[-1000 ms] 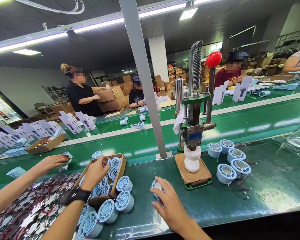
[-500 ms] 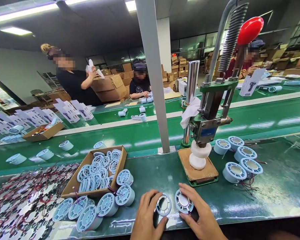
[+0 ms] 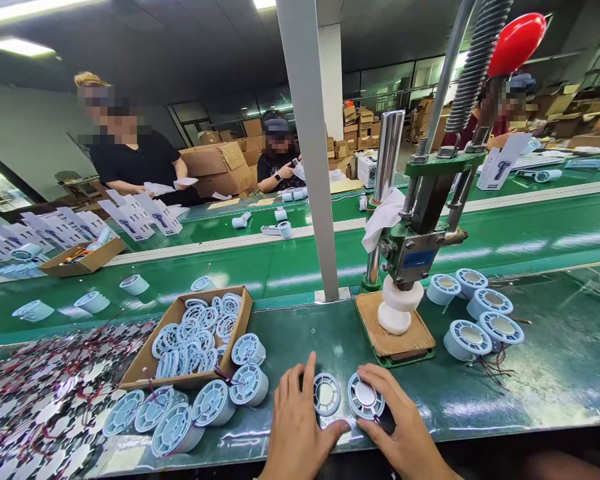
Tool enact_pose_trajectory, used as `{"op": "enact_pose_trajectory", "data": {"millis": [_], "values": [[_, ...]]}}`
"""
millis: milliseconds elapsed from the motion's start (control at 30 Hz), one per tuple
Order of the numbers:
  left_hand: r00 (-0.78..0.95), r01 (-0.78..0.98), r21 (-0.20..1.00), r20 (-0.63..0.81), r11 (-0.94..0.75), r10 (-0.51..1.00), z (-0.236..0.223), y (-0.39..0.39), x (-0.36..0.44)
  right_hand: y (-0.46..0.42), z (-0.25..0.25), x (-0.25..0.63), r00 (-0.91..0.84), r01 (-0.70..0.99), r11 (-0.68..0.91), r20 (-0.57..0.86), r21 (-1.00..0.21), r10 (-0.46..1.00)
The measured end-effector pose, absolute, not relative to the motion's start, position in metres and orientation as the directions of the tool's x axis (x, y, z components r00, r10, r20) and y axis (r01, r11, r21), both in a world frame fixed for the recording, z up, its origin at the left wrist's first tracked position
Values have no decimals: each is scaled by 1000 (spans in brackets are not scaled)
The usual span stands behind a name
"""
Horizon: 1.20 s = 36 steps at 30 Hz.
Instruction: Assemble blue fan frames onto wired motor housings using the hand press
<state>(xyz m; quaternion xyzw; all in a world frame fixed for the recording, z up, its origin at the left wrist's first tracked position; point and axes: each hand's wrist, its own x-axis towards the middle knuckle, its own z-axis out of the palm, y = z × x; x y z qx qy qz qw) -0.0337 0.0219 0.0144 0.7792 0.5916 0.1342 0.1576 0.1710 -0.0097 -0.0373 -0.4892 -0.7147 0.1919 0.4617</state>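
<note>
My left hand (image 3: 300,421) is open, its index finger stretched forward and its thumb out to the right. Between those two, a light-blue spoked ring (image 3: 327,413) lies flat on the green bench, by the index finger. My right hand (image 3: 405,423) curls its fingers and thumb around the right side of a round light-blue fan housing (image 3: 366,395) with a silver disc at its centre. Ring and housing sit side by side with a small gap. Behind them stands a hand press (image 3: 414,257) with white round blocks above a brown pad (image 3: 420,343).
A cardboard box (image 3: 246,312) of light-blue rings stands left, with several housings (image 3: 214,403) before it. Flat parts with red wires (image 3: 45,413) cover the far left. More housings with discs (image 3: 467,340) stand right of the press. A grey post (image 3: 310,133) rises mid-bench; people work beyond.
My left index finger has straightened forward and the thumb has moved right, below the ring. My right hand stays at the housing. A standing person across the line has lowered their hands.
</note>
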Motion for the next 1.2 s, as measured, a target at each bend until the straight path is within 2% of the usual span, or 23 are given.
{"op": "enact_pose_trajectory", "data": {"millis": [100,200,333,400,500,567,833,1200], "values": [[299,862,418,35,-286,953,11,25,-37,-12,-39,172,-82,549,452,493,-703,866],[379,798,489,47,-353,924,11,27,-45,-15,-43,168,-33,606,410,493,-682,870],[219,703,667,130,-248,967,12,22,-40,-16,-48,151,54,652,341,490,-677,870],[197,640,721,181,-266,964,12,16,-29,-14,-50,142,40,652,364,509,-665,860],[257,612,703,256,-362,932,13,8,-12,-12,-52,135,41,621,394,530,-678,847],[248,627,686,274,-370,929,14,4,-4,-11,-53,134,37,614,395,524,-684,851],[164,651,707,227,-278,960,17,2,2,-12,-55,137,40,594,384,502,-707,864],[31,616,775,158,-143,987,17,-4,17,-12,-50,129,150,556,348,504,-754,851]]}}
